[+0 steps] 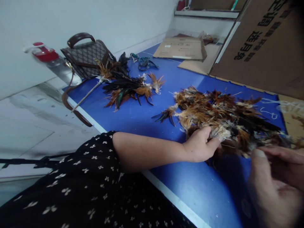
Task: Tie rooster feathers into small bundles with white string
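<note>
My left hand (201, 145) reaches across from the left, its thumb and fingers closed on a bunch of feathers (220, 131) with a pale, fluffy base. That bunch lies at the near edge of a large heap of brown, orange and black feathers (209, 104). At the lower right, close to the camera, is my right hand (277, 180), slightly blurred. Its thumb and fingertips come together beside the heap's near right end; whatever may be between them cannot be made out. A small dark feather tuft (167, 114) sticks out at the heap's left.
On the blue tabletop (133, 122) lie more feather bunches (133, 88) and a thin stick (85, 96). A patterned handbag (89, 58) and a red-labelled bottle (57, 65) stand far left. Teal ribbon (144, 62), flat cardboard (180, 47), a large carton (263, 47) and white string (269, 112) lie beyond.
</note>
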Demonstrator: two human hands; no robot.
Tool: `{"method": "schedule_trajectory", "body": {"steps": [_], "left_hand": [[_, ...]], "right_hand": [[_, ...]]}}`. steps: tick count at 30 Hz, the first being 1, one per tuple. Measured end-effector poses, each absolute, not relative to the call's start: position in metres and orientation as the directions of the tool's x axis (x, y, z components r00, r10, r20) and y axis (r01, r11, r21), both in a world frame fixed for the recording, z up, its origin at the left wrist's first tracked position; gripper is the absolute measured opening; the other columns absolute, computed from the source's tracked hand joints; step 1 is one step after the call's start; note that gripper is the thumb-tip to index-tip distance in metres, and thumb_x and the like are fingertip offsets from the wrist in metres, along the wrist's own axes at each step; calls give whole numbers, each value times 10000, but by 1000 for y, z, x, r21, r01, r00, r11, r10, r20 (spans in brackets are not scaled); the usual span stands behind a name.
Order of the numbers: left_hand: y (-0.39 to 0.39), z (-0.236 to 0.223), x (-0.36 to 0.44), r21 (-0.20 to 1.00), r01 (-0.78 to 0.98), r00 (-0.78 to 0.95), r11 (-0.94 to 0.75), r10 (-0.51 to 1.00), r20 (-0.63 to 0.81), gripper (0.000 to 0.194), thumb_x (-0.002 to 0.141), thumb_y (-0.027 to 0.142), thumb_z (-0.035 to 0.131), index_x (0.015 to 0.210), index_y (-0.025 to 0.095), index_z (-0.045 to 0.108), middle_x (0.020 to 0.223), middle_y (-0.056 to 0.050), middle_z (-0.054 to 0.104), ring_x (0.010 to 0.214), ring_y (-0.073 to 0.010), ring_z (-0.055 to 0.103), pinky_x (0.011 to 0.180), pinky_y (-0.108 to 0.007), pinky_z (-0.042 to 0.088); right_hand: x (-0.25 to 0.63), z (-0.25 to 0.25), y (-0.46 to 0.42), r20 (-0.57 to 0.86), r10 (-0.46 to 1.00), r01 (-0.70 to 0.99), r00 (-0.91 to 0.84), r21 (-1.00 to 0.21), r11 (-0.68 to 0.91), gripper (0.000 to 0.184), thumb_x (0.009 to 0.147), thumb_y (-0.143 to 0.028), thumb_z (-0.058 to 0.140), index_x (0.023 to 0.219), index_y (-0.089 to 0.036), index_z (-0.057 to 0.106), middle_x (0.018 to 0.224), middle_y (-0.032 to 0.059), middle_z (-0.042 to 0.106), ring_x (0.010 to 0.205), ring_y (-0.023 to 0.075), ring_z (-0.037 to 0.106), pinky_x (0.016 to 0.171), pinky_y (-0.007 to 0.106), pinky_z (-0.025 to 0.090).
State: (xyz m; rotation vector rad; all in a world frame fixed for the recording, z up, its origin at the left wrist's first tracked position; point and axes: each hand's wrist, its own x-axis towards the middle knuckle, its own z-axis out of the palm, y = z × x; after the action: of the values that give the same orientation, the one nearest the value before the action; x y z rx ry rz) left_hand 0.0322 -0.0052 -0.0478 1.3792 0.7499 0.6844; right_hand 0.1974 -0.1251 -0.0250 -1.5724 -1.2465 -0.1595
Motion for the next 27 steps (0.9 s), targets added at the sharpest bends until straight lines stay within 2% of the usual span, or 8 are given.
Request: {"method": "schedule_trajectory", "body": {"steps": [3, 6, 10, 15, 20, 27], "left_hand": [[-7, -45, 30, 1000, -1, 589, 2, 808, -1, 155, 1053, 332, 821, 1056, 224, 710, 882, -26, 763, 866, -211, 740, 871, -351, 671], [-8, -43, 28, 999, -2, 590, -35, 807, 29, 200, 1046, 355, 826, 1027, 237, 665, 881, -19, 740, 876, -210, 719, 854, -344, 649], [-9, -40, 26, 999, -1, 615, -49, 788, 39, 269, 1036, 366, 812, 966, 258, 577, 848, 4, 682, 829, -190, 656, 815, -337, 600], [-12, -35, 23, 998, 20, 603, -58, 797, 34, 316, 1063, 355, 774, 916, 273, 507, 815, 17, 623, 808, -178, 593, 775, -331, 518], [-14, -33, 23, 998, 39, 613, -57, 790, 21, 331, 1065, 334, 774, 905, 275, 491, 797, 30, 579, 757, -164, 529, 718, -332, 441], [-12, -34, 22, 997, 16, 632, -82, 773, 53, 310, 1047, 341, 793, 926, 263, 518, 869, 7, 643, 857, -182, 595, 833, -333, 535]], "right_hand": [[190, -22, -119, 662, 697, 827, 277, -534, 178, 151, 1071, -435, 860, 1105, -296, 811, 977, 61, 809, 809, 262, 740, 797, 469, 613], [190, -25, -108, 696, 679, 869, 233, -463, 177, 156, 1083, -413, 824, 1078, -259, 838, 956, 45, 838, 782, 231, 756, 749, 402, 617], [194, -32, -104, 693, 670, 875, 267, -465, 132, 181, 1053, -431, 841, 1068, -253, 863, 968, 41, 860, 787, 232, 786, 756, 381, 638], [194, -40, -107, 648, 666, 834, 370, -547, 68, 241, 1008, -468, 891, 1089, -244, 854, 977, 39, 847, 779, 227, 768, 792, 389, 620], [193, -42, -105, 682, 664, 854, 306, -505, 126, 169, 1023, -402, 861, 1060, -237, 862, 946, 33, 844, 747, 210, 748, 758, 374, 611], [191, -38, -105, 665, 674, 850, 322, -517, 103, 171, 1022, -390, 842, 1004, -221, 851, 879, 20, 817, 703, 188, 722, 720, 344, 578]]}}
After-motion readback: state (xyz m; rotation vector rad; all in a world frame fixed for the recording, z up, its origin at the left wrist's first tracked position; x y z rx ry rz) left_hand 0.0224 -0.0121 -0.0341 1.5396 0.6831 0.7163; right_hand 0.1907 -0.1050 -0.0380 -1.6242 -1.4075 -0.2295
